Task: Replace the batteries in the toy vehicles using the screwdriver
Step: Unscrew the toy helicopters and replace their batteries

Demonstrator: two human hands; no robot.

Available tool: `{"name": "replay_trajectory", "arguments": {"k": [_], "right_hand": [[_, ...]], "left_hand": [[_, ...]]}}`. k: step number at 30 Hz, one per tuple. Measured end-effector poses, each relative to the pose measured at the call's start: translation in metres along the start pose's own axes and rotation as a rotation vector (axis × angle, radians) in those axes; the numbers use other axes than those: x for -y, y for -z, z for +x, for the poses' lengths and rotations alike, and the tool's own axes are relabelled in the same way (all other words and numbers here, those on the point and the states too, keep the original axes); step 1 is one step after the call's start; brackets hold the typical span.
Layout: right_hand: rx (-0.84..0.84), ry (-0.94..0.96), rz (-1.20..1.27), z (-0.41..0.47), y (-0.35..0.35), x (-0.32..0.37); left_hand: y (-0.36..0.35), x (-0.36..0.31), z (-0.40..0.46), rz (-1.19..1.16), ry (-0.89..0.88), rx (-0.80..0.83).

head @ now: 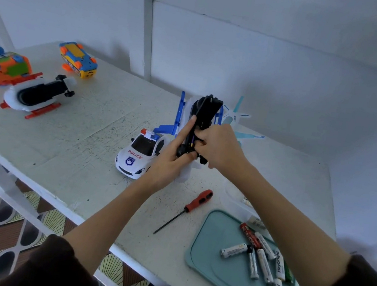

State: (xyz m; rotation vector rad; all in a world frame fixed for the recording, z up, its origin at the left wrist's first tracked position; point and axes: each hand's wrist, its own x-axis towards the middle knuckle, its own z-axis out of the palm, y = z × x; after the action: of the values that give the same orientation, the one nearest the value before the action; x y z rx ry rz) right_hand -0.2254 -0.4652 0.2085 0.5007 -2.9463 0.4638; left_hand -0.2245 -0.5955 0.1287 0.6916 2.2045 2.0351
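A white and blue toy helicopter [207, 111] stands tipped up at the table's middle, its black underside facing me. My left hand [176, 158] grips its lower left side, fingers laid along the black base. My right hand [216, 144] holds the lower right side, fingers curled into the open battery bay where a battery end shows. The red-handled screwdriver [188, 209] lies loose on the table in front of the toy. Several white batteries and a red one [261, 255] lie on a teal tray [207, 246] at the right front.
A white police car [139, 154] sits just left of my left hand. A red and white helicopter [38, 95], an orange-green toy [3, 68] and a yellow-blue toy [78, 60] lie upside down at the far left. The table's front edge [55, 199] runs diagonally.
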Motion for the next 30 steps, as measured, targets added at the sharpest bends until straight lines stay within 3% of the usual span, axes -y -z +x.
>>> {"name": "replay_trajectory", "arguments": {"k": [3,8,11,15,19,24,30], "right_hand": [[-0.023,-0.047,0.183,-0.006,-0.003,-0.006],[0.015,-0.162,0.181,0.002,-0.003,-0.007],[-0.015,-0.076,0.071,0.000,-0.004,-0.002],[-0.040,-0.004,0.365,-0.018,0.004,-0.018],[-0.132,0.157,0.287,-0.054,0.006,-0.036],[0.470,0.202,0.103,-0.101,-0.004,-0.039],[0.617,0.102,-0.087,-0.123,-0.022,-0.041]], "left_hand": [[-0.001,-0.002,0.000,0.002,0.005,0.025],[-0.001,-0.002,0.001,0.033,0.005,0.038],[-0.001,-0.001,0.001,0.029,0.007,0.018],[-0.001,-0.003,-0.001,0.019,-0.031,0.040],[-0.001,-0.002,-0.002,0.104,-0.057,0.061],[-0.002,-0.002,0.000,0.159,-0.033,0.061],[-0.002,0.000,-0.002,0.156,-0.025,0.023]]}}
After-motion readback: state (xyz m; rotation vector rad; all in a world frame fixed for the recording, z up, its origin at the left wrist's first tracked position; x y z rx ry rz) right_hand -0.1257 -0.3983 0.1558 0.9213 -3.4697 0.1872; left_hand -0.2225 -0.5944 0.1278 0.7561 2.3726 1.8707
